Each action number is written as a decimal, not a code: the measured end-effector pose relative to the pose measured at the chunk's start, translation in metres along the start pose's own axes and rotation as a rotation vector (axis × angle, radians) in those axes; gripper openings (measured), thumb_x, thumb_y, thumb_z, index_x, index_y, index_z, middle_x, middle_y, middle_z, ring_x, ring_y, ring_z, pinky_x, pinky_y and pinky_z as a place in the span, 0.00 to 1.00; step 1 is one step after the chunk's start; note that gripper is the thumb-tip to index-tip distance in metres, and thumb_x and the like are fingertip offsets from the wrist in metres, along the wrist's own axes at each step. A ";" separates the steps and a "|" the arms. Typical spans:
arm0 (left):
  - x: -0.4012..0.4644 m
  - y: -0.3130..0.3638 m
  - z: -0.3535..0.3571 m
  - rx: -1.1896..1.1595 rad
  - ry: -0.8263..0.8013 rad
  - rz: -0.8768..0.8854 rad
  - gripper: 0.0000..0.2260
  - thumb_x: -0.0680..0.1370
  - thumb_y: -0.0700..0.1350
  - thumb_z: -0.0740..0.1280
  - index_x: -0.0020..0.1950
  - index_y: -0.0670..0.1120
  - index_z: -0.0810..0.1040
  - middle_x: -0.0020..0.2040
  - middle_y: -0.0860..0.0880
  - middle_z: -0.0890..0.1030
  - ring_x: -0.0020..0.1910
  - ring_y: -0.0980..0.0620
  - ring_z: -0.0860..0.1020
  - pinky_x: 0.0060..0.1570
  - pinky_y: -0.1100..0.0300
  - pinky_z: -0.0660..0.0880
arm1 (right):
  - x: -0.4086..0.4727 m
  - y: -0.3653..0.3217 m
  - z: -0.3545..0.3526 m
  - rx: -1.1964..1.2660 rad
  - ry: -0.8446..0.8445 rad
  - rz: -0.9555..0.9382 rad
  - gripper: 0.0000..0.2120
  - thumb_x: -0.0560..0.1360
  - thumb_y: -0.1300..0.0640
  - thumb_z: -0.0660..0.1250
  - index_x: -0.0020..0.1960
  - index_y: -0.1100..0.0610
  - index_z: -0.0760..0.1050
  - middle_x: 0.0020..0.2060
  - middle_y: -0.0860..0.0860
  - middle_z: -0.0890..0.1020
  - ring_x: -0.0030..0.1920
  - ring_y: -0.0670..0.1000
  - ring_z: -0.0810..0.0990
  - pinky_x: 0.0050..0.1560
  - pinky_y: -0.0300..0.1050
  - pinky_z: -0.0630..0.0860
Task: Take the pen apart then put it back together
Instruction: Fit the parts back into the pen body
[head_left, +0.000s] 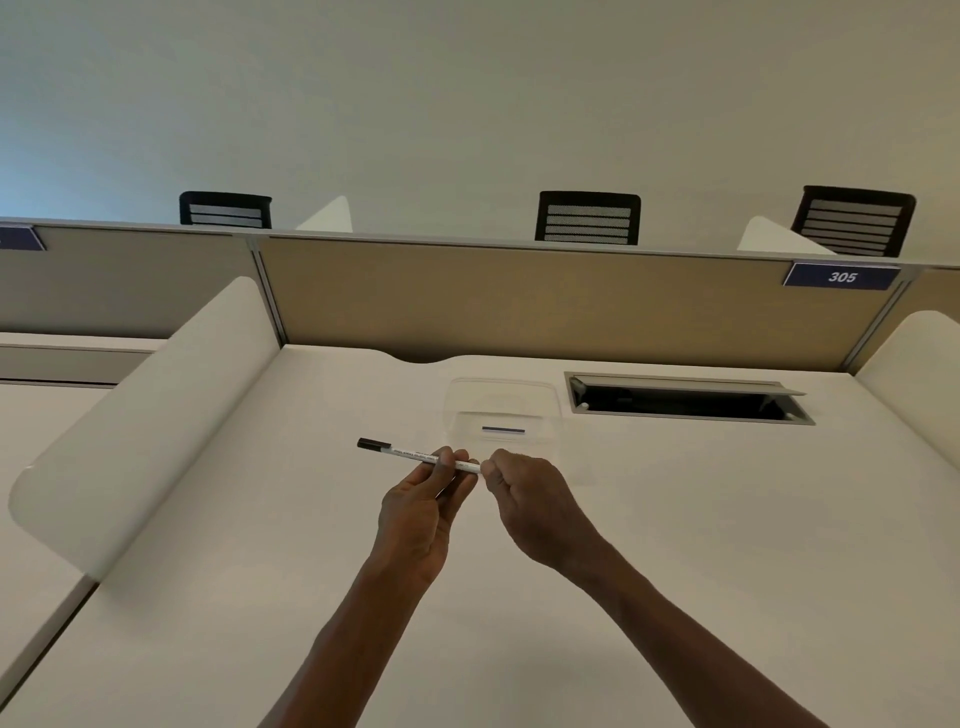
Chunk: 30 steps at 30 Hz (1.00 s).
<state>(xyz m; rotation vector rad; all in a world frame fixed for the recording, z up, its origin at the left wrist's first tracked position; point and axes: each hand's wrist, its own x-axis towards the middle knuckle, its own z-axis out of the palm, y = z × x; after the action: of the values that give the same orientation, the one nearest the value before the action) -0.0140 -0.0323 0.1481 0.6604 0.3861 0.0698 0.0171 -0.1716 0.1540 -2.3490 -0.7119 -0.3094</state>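
A white pen (415, 456) with a black end is held level above the desk (675, 545). Our left hand (421, 512) pinches its barrel; our right hand (524, 493) is curled closed over the pen's near end, hiding it. Just beyond sits a clear plastic container (503, 413). We see no loose parts, so we judge disassembly is only starting and reassembly remains.

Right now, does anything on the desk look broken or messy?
Nothing looks broken or spilled. The left hand and right hand hold the white pen above the desk. A clear plastic container sits behind. Only the cable hatch stands propped open.
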 end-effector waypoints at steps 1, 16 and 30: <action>0.001 -0.001 0.000 -0.003 -0.005 0.002 0.18 0.69 0.41 0.71 0.56 0.34 0.80 0.47 0.40 0.86 0.47 0.46 0.85 0.42 0.59 0.82 | 0.001 -0.004 0.002 0.165 -0.014 0.131 0.18 0.82 0.55 0.56 0.33 0.53 0.65 0.25 0.46 0.68 0.27 0.46 0.65 0.30 0.44 0.62; 0.008 -0.002 -0.002 -0.010 0.051 -0.002 0.09 0.76 0.38 0.69 0.53 0.34 0.81 0.48 0.39 0.86 0.46 0.46 0.85 0.40 0.59 0.83 | 0.004 0.010 -0.011 -0.198 -0.038 -0.105 0.19 0.82 0.45 0.47 0.45 0.54 0.71 0.36 0.47 0.74 0.34 0.48 0.71 0.32 0.46 0.72; 0.006 -0.002 -0.011 0.026 -0.010 -0.007 0.16 0.70 0.41 0.71 0.55 0.33 0.80 0.46 0.41 0.86 0.47 0.47 0.85 0.42 0.60 0.82 | 0.005 -0.019 0.000 1.000 -0.214 0.793 0.18 0.79 0.56 0.56 0.30 0.54 0.67 0.23 0.46 0.62 0.23 0.46 0.55 0.22 0.38 0.54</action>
<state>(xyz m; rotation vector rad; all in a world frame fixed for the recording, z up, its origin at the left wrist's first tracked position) -0.0125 -0.0265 0.1368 0.6845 0.3798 0.0547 0.0106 -0.1574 0.1660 -1.5067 0.0599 0.5414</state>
